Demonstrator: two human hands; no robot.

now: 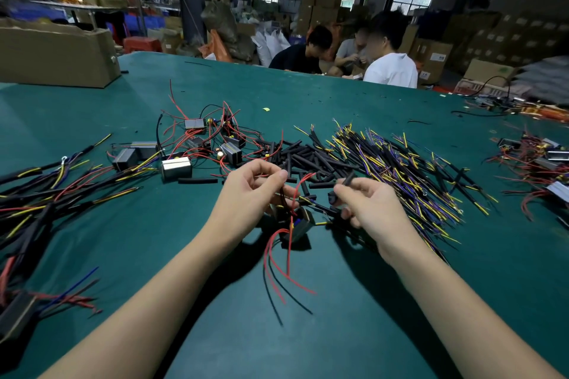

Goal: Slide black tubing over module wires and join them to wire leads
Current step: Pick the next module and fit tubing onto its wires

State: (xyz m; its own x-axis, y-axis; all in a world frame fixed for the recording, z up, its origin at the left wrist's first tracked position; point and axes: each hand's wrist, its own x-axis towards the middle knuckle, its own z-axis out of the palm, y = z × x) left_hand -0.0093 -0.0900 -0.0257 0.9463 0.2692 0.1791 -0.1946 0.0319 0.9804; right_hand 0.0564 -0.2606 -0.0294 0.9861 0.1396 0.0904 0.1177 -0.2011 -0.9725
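Observation:
My left hand (252, 191) pinches red and black wires (296, 191) that run down to a small module (300, 224) hanging just above the green table (338, 332). More red and black wires (283, 271) trail from the module toward me. My right hand (369, 209) holds a short piece of black tubing (348, 179) between thumb and fingers, a little to the right of the wire ends. A wire lead with yellow in it (321, 222) lies under my right hand. Loose black tubing pieces (301, 157) are heaped just beyond both hands.
Spare modules with red wires (203, 138) lie at centre left. A big pile of yellow, purple and black leads (400, 169) spreads to the right. Joined assemblies (37, 194) lie at left. A cardboard box (55, 52) stands far left. Three people sit at the table's far edge.

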